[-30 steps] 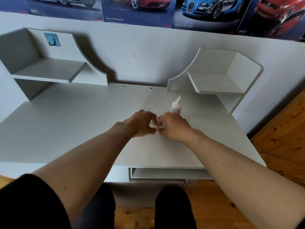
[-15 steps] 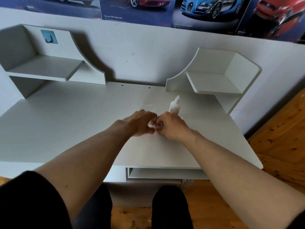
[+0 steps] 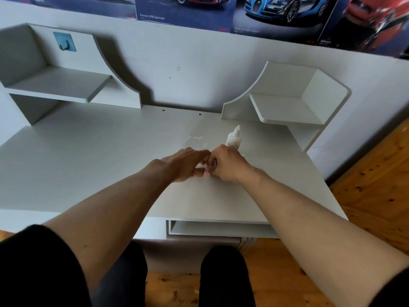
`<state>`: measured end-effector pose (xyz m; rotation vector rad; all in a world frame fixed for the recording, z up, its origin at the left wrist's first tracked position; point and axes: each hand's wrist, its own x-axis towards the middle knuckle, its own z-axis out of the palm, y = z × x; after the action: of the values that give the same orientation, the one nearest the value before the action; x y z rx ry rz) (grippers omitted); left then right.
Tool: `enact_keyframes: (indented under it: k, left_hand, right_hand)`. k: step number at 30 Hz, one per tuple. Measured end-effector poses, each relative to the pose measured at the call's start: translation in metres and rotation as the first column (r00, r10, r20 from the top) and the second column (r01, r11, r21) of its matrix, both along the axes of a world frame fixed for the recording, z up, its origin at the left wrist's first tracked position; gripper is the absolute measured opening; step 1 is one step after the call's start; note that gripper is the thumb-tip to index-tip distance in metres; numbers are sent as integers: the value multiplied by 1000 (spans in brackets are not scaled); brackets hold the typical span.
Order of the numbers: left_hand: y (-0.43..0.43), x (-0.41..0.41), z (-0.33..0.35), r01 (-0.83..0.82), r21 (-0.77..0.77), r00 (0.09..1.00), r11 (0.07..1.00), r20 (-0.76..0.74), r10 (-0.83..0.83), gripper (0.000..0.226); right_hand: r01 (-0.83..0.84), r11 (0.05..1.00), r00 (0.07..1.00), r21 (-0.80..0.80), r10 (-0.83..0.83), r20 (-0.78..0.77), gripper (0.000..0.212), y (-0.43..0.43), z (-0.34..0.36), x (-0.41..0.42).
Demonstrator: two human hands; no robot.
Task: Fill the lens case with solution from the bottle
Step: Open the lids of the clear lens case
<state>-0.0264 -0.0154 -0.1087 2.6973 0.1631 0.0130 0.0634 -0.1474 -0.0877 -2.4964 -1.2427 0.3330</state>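
Note:
My left hand (image 3: pixel 184 165) and my right hand (image 3: pixel 228 163) meet knuckle to knuckle on the white desk (image 3: pixel 88 165), both closed around a small pale lens case (image 3: pixel 204 170) of which only a sliver shows between the fingers. The white solution bottle (image 3: pixel 233 139) with its nozzle cap stands upright just behind my right hand, untouched. Whether the case's lids are on or off is hidden by my fingers.
A clear plastic piece (image 3: pixel 194 140) lies on the desk behind my left hand. Corner shelves stand at the back left (image 3: pixel 59 85) and back right (image 3: pixel 285 107). The desk's right edge drops to a wooden floor (image 3: pixel 371 178).
Both hands stay together on the lens case; the fingers have shifted slightly against it. The bottle has not moved.

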Motion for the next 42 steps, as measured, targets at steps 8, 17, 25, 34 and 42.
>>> enact_keyframes:
  k: [8,17,25,34,42]
  left_hand:
    - [-3,-4,6,-72,-22,997,997,-21,71,13]
    - [12,-18,3,-252,-127,968,959,-16,252,15]
    - [9,-20,4,-259,-203,964,944,6,266,14]
    - [5,-14,12,-319,-190,936,929,93,340,23]
    - [-11,2,31,-316,-151,914,937,217,344,26]
  right_hand:
    - [-5,1000,1000,-9,5,2,12,2,1,1]
    - [-18,1000,1000,-19,18,-21,2,1,4,-2]
    - [-6,998,1000,-59,6,10,21,2,6,-9]
    - [75,995,986,72,-85,145,46,0,22,-15]
    - [182,908,908,377,-302,289,31,-6,46,-1]
